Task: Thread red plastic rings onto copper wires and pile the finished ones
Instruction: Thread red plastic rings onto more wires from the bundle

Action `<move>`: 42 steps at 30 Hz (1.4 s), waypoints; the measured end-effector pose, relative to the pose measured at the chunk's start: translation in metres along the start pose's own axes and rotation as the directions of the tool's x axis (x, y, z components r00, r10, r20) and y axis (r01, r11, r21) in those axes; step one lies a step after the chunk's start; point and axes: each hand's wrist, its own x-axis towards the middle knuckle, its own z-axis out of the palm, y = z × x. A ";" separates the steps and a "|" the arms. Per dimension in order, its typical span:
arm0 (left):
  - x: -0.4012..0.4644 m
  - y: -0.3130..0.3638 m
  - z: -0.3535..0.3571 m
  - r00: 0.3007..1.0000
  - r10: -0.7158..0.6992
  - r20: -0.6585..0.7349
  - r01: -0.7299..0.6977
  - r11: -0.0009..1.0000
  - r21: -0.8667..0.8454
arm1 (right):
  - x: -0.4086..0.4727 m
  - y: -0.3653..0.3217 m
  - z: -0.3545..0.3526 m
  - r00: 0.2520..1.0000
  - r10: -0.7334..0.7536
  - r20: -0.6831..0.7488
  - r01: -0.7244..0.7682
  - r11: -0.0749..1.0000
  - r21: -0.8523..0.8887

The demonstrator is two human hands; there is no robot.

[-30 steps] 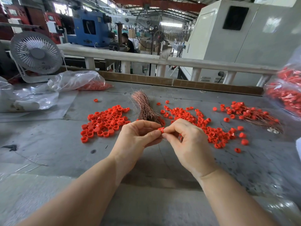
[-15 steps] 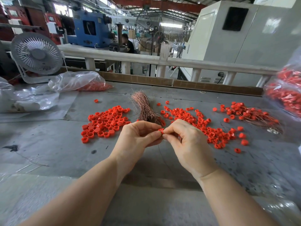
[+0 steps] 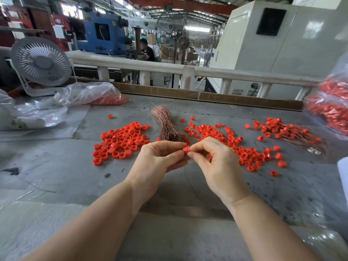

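At the centre of the frame the left hand [image 3: 160, 159] and the right hand [image 3: 216, 162] meet above the grey bench [image 3: 56, 176], fingertips together, both pinching one red plastic ring [image 3: 186, 150] between thumb and forefinger. A thin copper wire [image 3: 190, 162] shows just below the ring, curving under the right hand's fingers. Beyond the hands, mid-frame, a bundle of bare copper wires [image 3: 165, 125] lies on the bench, with a heap of loose red rings [image 3: 120, 142] to its left and a wider scatter of rings [image 3: 235, 144] to its right. Further right, a pile of finished wires with rings threaded on [image 3: 288, 130] rests near a clear bag of red parts [image 3: 331, 108] at the right edge. At upper left, another plastic bag [image 3: 88, 93] lies before a small white fan [image 3: 41, 63].
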 end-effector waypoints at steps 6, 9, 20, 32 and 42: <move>-0.001 -0.002 0.000 0.999 0.030 -0.017 -0.029 0.997 0.071 | 0.000 0.001 0.000 0.997 0.066 0.035 -0.068 0.997 0.042; -0.001 -0.002 -0.001 0.998 0.045 -0.036 -0.042 0.995 0.093 | 0.000 0.000 0.000 0.994 0.095 0.059 -0.099 0.993 0.071; 0.001 -0.004 0.003 0.977 0.215 -0.008 -0.201 0.922 0.331 | 0.000 -0.003 -0.002 0.976 0.212 0.059 -0.218 0.967 0.134; -0.001 -0.006 0.003 0.979 0.202 -0.017 -0.183 0.917 0.353 | -0.001 -0.005 -0.002 0.974 0.201 0.103 -0.209 0.975 0.078; -0.003 -0.003 0.001 0.992 0.104 -0.075 -0.080 0.957 0.280 | -0.005 -0.010 0.001 0.999 0.041 0.034 -0.038 0.995 -0.093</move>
